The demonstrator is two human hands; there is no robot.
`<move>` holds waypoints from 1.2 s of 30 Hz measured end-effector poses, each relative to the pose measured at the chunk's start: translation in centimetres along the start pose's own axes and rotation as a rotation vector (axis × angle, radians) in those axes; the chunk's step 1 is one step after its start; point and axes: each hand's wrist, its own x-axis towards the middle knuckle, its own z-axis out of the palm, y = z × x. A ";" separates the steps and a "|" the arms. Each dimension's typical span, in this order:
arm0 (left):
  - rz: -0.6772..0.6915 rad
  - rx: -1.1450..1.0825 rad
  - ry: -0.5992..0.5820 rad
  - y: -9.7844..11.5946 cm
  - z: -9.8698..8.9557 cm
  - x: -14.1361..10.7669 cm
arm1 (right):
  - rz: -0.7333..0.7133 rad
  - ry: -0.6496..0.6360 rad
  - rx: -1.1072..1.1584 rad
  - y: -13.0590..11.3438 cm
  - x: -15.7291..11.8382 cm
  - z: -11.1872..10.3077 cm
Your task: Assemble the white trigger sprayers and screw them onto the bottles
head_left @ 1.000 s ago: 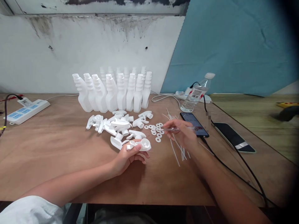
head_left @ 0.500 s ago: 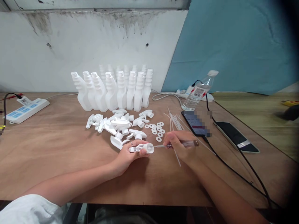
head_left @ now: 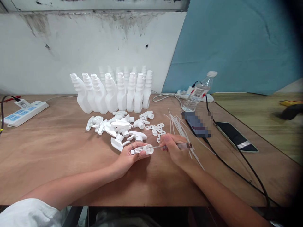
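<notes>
My left hand [head_left: 129, 159] is closed around a white trigger spray head [head_left: 148, 149], its round collar facing right. In my right hand [head_left: 174, 148] is a screwdriver [head_left: 184, 145] with a clear handle, held like a pen. Its thin metal shaft points left, and the tip reaches into the collar opening; what it touches inside is hidden. Just beyond both hands lie white ring washers [head_left: 155, 130]. A pile of other trigger spray heads [head_left: 120, 125] sits behind my left hand. Thin white tubes [head_left: 181, 126] lie partly behind my right hand.
Several white bottles [head_left: 111, 94] stand in rows by the wall. At right are a tilted water bottle [head_left: 196, 96], a phone [head_left: 197, 125] with a cable and another dark phone [head_left: 236, 136]. A power strip [head_left: 26, 113] lies at left.
My right hand and the screwdriver have shifted left, bringing the shaft deeper into the collar. More of the white tubes show beside my right hand. The left hand keeps its hold.
</notes>
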 end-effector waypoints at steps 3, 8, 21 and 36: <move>-0.012 -0.089 -0.011 -0.1 -0.1 0.2 | 0.200 0.114 0.170 0.8 -0.5 0.4; -0.006 -0.162 -0.055 0.2 0.0 0.2 | 0.433 0.277 0.476 0.9 -0.3 1.0; -0.044 -0.213 -0.144 0.7 -0.2 0.2 | 0.806 0.223 0.755 0.6 1.9 1.0; -0.048 -0.239 -0.127 0.8 -0.2 0.3 | 0.965 0.242 0.962 1.3 1.4 2.0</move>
